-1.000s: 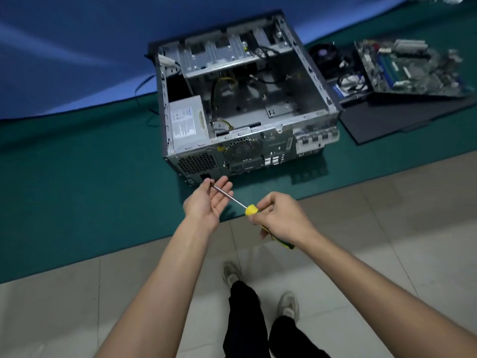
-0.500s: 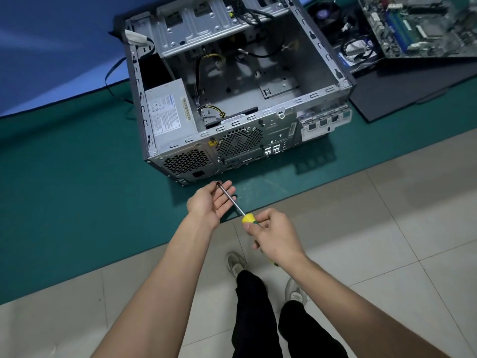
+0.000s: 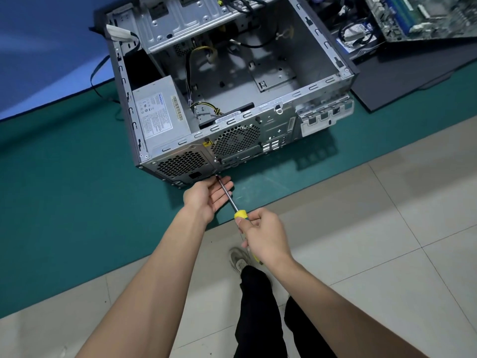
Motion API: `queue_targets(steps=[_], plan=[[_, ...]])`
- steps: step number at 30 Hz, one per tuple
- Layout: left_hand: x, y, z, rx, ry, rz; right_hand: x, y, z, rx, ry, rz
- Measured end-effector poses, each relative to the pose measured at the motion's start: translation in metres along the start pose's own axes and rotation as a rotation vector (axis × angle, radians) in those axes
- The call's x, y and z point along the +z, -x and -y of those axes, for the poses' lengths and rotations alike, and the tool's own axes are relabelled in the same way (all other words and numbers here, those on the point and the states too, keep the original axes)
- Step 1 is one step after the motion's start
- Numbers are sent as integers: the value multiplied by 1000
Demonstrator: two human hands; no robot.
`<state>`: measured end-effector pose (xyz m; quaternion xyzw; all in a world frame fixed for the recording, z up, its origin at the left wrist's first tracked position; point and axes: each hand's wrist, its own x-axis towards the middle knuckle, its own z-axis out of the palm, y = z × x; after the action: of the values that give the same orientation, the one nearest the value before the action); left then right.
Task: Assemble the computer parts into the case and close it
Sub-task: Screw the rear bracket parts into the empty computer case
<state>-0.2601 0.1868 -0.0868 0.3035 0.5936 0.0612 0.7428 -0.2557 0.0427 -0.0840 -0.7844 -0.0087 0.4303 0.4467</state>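
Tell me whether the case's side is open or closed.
Open: the case shows its bare interior, and the side panel lies on the mat beside it.

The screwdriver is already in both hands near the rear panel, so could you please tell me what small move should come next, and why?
Probably ease the screwdriver tip forward onto the screw point at the lower edge of the computer case rear panel. The right hand grips the yellow handle, the left hand cradles the shaft, and the tip sits right at the panel beside the power supply grille. Whether a screw is there cannot be told.

Bare forearms without sleeves, black trousers point(image 3: 258, 313), worn grey sneakers point(image 3: 238, 258), no gloves on hands
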Motion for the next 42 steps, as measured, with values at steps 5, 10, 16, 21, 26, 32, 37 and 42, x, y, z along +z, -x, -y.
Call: queue_targets(steps=[5,10,16,21,26,32,37,42], plan=[[1,-2,-1,-8,-13,18,3,-3,4,-2,-15,0],[0,0,-1,0,-23,10,5,-2,7,118,-230,76],[-8,7,-3,-12,-353,128,-7,-10,2,438,-888,473],[-17,15,3,-2,-373,182,-8,-16,-9,495,-1038,653],[-11,12,1,41,-407,15,-9,-15,-4,403,-689,589],[-8,8,5,113,-477,-100,7,-12,-1,307,-595,285],[2,15,9,32,-479,19,-9,-19,-6,459,-941,644],[14,15,7,133,-518,-151,-26,-22,2,271,-472,554]])
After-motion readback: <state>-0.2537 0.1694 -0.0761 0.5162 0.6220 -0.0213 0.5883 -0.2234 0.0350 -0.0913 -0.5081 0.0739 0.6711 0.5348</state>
